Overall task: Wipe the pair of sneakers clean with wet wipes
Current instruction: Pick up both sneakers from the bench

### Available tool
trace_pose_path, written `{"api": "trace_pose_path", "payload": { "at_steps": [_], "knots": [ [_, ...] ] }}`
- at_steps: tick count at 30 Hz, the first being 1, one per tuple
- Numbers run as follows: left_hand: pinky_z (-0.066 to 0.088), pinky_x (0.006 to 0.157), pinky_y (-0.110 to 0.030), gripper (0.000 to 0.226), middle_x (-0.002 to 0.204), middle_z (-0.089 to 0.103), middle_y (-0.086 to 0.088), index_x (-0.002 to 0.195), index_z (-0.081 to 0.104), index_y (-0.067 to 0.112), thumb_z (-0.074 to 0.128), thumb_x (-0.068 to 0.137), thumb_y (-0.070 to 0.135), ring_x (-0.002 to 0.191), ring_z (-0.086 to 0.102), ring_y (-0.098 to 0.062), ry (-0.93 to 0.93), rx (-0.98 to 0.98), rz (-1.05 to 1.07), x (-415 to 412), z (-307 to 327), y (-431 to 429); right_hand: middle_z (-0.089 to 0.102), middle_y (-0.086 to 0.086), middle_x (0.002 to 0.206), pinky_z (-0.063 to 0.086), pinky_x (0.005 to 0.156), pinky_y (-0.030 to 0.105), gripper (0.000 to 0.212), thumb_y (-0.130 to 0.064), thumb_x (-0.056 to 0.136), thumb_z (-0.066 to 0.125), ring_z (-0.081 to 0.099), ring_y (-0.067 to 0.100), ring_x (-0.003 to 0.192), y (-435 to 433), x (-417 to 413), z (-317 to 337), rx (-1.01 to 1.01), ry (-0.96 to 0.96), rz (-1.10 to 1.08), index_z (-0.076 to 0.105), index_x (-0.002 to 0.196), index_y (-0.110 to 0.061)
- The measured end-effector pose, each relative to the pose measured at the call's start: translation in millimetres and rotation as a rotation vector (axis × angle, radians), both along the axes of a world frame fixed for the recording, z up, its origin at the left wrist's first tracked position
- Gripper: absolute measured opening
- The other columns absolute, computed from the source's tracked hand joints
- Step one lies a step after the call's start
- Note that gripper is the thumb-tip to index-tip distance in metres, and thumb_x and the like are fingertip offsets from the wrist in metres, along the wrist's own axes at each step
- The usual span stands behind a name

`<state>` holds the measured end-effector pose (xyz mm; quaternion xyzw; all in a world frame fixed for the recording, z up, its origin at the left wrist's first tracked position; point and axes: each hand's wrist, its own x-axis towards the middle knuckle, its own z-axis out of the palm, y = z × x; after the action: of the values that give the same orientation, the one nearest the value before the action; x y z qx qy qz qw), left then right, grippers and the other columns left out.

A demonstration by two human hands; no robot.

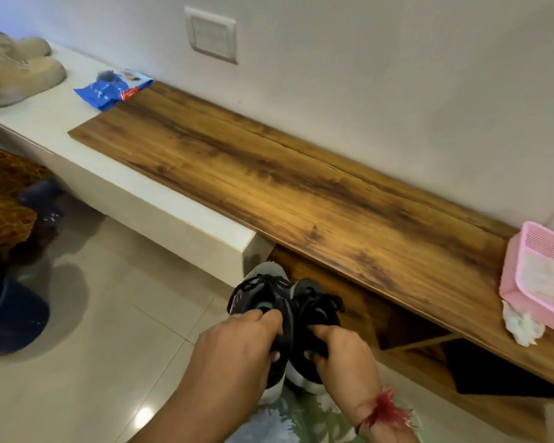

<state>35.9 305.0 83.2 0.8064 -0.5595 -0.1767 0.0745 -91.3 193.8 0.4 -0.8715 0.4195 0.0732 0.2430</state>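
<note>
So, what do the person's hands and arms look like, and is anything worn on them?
No sleeves or gloves are worn. The left hand shows no ring or band. The right hand has a red thread tied at the wrist, with frayed, tufted ends.

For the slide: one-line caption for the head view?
Left hand and right hand grip the dark sneakers beside a wooden bench with a blue packet at its end.

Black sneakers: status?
Left hand grips black lace-up sneaker, right hand grips second black sneaker. Blue wet-wipe pack untouched on white ledge. No obstruction seen.
</note>
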Motion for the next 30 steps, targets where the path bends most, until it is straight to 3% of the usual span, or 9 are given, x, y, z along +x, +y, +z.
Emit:
{"api": "trace_pose_path", "payload": {
  "at_steps": [5,13,17,19,27,30],
  "knots": [
    [0.043,0.079,-0.030,0.020,0.115,0.056,0.006,0.113,0.046,0.027,0.049,0.093,0.028,0.105,0.054,-0.018,0.003,-0.010,0.057,11,-60,-23,0.067,-0.006,0.108,0.049,0.079,0.029,0.038,-0.022,0.084,0.059,0.058,0.015,0.105,-2,11,-8,-0.050,0.012,-0.032,0.059,0.119,-0.039],
    [0.045,0.077,-0.032,0.030,0.112,0.055,-0.002,0.114,0.048,0.020,0.055,0.085,0.023,0.106,0.055,-0.024,0.022,0.046,0.013,41,-201,-66,0.063,-0.005,0.116,0.048,0.082,0.028,0.033,-0.027,0.090,0.053,0.056,0.016,0.109,-40,38,-97,-0.064,0.066,-0.095,0.056,0.122,-0.035],
    [0.046,0.046,-0.028,0.039,0.077,0.061,-0.004,0.086,0.058,0.017,0.082,0.055,0.015,0.064,0.064,-0.026,0.056,0.007,-0.018,52,-266,-91,0.057,-0.008,0.121,0.044,0.083,0.025,0.036,-0.025,0.093,0.046,0.049,0.013,0.115,-59,51,-151,-0.076,0.129,-0.052,0.050,0.126,-0.038],
    [0.045,0.040,-0.026,0.043,0.071,0.061,-0.003,0.081,0.060,0.017,0.086,0.047,0.012,0.055,0.062,-0.024,0.046,-0.028,0.006,54,-296,-101,0.056,-0.009,0.120,0.044,0.084,0.024,0.035,-0.025,0.093,0.045,0.047,0.012,0.116,-68,54,-180,-0.091,0.152,-0.032,0.050,0.126,-0.037],
    [0.051,0.053,-0.026,0.037,0.077,0.066,-0.006,0.081,0.067,0.014,0.086,0.049,0.006,0.065,0.065,-0.024,-0.009,-0.123,-0.014,71,-368,-122,0.053,-0.007,0.129,0.042,0.092,0.029,0.041,-0.026,0.094,0.046,0.042,0.015,0.125,-100,72,-255,-0.142,0.203,0.011,0.045,0.134,-0.033],
    [0.051,0.055,-0.026,0.035,0.076,0.065,-0.005,0.081,0.067,0.015,0.083,0.052,0.006,0.066,0.065,-0.024,-0.022,-0.146,-0.023,80,-387,-130,0.055,-0.006,0.125,0.043,0.087,0.029,0.037,-0.028,0.093,0.048,0.047,0.016,0.119,-110,83,-276,-0.129,0.190,0.016,0.048,0.130,-0.031]
  ]
}}
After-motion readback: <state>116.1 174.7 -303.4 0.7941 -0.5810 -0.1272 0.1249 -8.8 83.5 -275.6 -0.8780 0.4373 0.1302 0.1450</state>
